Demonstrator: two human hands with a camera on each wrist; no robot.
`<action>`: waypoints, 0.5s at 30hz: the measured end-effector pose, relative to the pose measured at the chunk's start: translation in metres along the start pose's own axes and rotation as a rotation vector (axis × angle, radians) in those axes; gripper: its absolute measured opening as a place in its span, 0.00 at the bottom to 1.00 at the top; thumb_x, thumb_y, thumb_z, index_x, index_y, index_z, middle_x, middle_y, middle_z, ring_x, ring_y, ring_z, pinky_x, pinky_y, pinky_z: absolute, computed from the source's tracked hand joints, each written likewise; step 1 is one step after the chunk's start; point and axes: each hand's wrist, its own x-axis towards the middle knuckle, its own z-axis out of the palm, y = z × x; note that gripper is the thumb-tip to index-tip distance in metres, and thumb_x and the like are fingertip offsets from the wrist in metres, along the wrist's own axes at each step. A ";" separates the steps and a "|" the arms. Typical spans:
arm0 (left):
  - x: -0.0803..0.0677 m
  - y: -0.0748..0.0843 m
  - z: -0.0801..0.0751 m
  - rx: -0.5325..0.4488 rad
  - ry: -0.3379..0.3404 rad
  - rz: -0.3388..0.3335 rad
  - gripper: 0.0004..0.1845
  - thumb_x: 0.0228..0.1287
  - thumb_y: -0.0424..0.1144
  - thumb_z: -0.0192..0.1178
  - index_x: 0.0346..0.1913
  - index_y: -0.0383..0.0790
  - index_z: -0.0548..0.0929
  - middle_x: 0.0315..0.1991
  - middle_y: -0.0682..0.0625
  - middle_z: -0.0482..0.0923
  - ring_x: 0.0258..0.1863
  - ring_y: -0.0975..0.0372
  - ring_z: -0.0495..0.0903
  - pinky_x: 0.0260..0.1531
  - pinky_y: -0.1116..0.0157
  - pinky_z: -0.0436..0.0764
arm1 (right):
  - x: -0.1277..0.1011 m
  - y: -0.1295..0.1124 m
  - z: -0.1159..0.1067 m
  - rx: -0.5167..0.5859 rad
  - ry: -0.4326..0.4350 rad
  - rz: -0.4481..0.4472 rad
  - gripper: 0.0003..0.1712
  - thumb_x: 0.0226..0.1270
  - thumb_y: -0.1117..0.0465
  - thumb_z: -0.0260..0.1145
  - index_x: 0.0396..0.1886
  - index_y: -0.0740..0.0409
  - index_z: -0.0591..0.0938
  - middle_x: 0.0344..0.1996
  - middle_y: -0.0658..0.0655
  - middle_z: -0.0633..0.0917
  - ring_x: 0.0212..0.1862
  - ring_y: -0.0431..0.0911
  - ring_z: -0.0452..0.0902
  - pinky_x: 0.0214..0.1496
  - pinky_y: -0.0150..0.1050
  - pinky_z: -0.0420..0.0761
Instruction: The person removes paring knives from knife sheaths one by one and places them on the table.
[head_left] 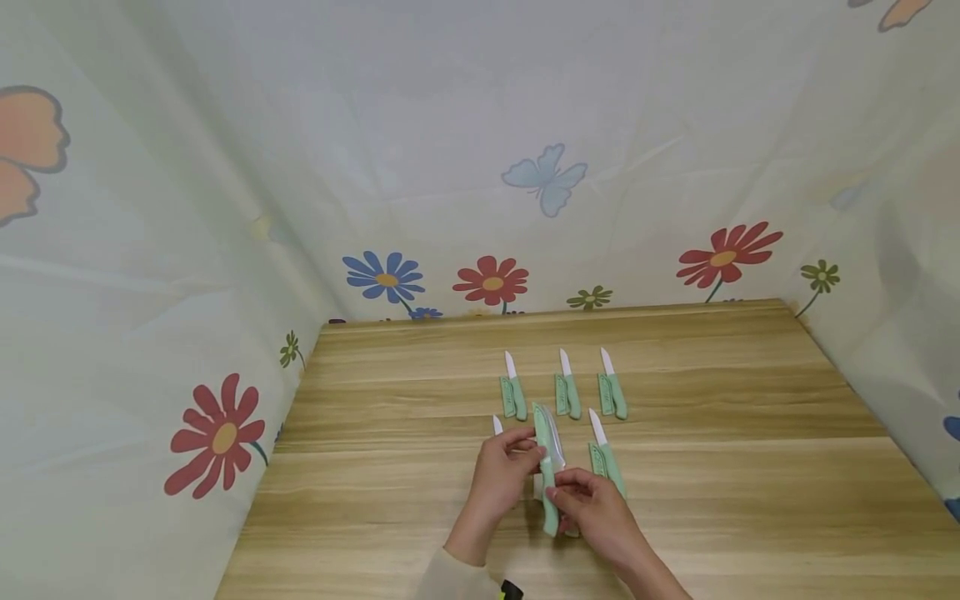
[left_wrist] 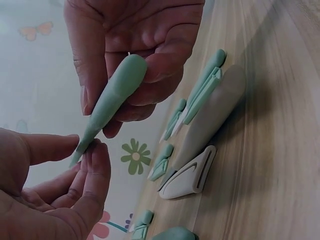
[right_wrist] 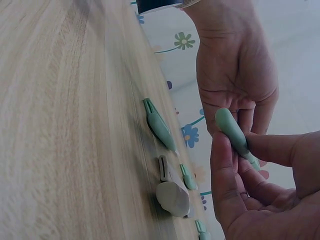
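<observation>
Both hands hold a green-handled knife (head_left: 551,518) slantwise above the table. My right hand (head_left: 600,510) grips its handle between thumb and fingers. At the other end, my left hand (head_left: 497,468) pinches the green sheath end (head_left: 542,425). No bare blade can be made out on this knife. Below the hands lies a larger beige-handled knife (left_wrist: 212,115), its beige sheath (left_wrist: 187,175) beside it. A shiny blade (head_left: 556,437) shows just right of the held sheath; the head view does not settle which knife it belongs to.
Three green-handled knives with white blades lie in a back row: left (head_left: 517,398), middle (head_left: 572,397) and right (head_left: 617,398), each beside a green sheath. Another knife (head_left: 611,467) lies right of the hands. A white blade tip (head_left: 497,425) shows behind my left hand.
</observation>
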 end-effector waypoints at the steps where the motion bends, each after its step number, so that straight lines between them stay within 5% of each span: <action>1: 0.001 0.000 0.000 0.000 0.005 0.000 0.19 0.67 0.31 0.68 0.59 0.29 0.83 0.42 0.43 0.85 0.38 0.60 0.87 0.41 0.60 0.90 | 0.000 0.000 0.000 0.000 -0.002 -0.001 0.18 0.72 0.65 0.67 0.54 0.74 0.79 0.38 0.57 0.85 0.33 0.42 0.82 0.35 0.40 0.89; 15: 0.005 0.000 -0.003 -0.039 0.006 -0.027 0.16 0.63 0.29 0.69 0.53 0.29 0.86 0.39 0.43 0.86 0.36 0.63 0.85 0.39 0.63 0.90 | -0.001 0.002 -0.003 -0.001 -0.036 0.015 0.19 0.72 0.64 0.67 0.55 0.73 0.79 0.37 0.56 0.84 0.35 0.41 0.82 0.37 0.40 0.89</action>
